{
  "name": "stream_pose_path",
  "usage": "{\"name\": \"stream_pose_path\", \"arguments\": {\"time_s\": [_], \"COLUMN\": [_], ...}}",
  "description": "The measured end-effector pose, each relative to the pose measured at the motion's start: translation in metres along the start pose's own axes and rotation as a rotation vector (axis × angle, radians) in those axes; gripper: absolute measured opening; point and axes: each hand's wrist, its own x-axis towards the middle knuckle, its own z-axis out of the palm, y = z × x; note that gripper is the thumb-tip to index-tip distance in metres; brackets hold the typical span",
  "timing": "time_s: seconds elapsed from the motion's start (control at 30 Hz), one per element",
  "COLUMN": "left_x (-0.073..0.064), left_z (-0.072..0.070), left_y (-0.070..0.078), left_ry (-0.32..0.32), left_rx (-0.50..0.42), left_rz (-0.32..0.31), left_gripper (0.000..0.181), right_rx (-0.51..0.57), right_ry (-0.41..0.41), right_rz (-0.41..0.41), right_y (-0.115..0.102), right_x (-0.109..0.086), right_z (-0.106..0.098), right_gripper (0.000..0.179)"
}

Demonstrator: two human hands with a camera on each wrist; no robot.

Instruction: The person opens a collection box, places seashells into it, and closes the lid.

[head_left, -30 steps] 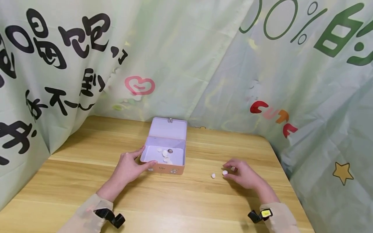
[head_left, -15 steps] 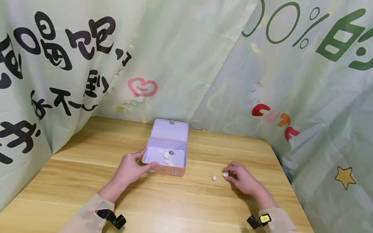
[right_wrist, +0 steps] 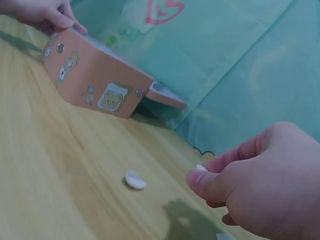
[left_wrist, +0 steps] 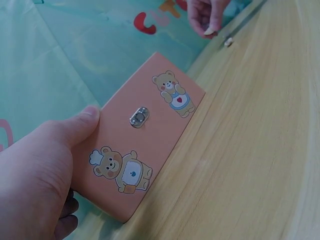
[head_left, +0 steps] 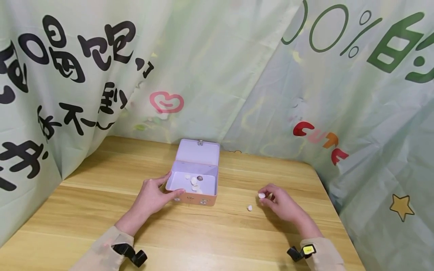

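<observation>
A pink tin box (left_wrist: pixel 155 125) with bear pictures and a metal clasp stands with its lid (head_left: pixel 198 151) back and its lilac inside showing. My left hand (head_left: pixel 154 195) grips its left front corner, thumb at the front rim. Inside lie several white shells (head_left: pixel 193 181) and a dark round piece (head_left: pixel 199 178). To the right, my right hand (head_left: pixel 279 202) pinches a small white shell (head_left: pixel 261 195) between thumb and fingers, just above the table. Another white shell (right_wrist: pixel 135 180) lies on the wood between hand and box. One more pale piece (right_wrist: pixel 225 236) peeks out beneath the right hand.
The wooden table (head_left: pixel 203 237) ends at a printed cloth curtain (head_left: pixel 210 75) behind, which also hangs along the left and right sides. A black camera mount is strapped to each wrist, the left mount (head_left: pixel 130 254) and the right mount (head_left: pixel 301 252).
My right hand has closed its fingertips on the white shell and raised it slightly off the table. The left hand keeps its hold on the box. The head view has shifted a little.
</observation>
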Motion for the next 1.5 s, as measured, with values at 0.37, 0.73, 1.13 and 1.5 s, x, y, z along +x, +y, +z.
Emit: {"name": "stream_pose_path", "arguments": {"time_s": [0.37,0.73,1.13,1.5], "left_x": [0.000,-0.001,0.000,0.000], "left_z": [0.001,0.002,0.002,0.001], "left_y": [-0.001,-0.004,-0.005,-0.004], "left_ry": [0.003,0.014,0.014,0.016], "left_rx": [0.003,0.004,0.006,0.014], "left_rz": [0.002,0.009,0.012,0.014], "left_gripper": [0.103,0.103,0.103,0.105], "right_rx": [0.035,0.052,0.075,0.109], "right_ry": [0.017,-0.016,-0.025,-0.035], "right_rz": [-0.049,-0.067,-0.159,-0.186], "right_y": [-0.019,-0.045,-0.076,-0.093], "right_x": [0.024,0.055,0.096,0.128], "right_z": [-0.004,-0.001,0.011,0.034], "right_gripper": [0.017,0.018,0.016,0.022]}}
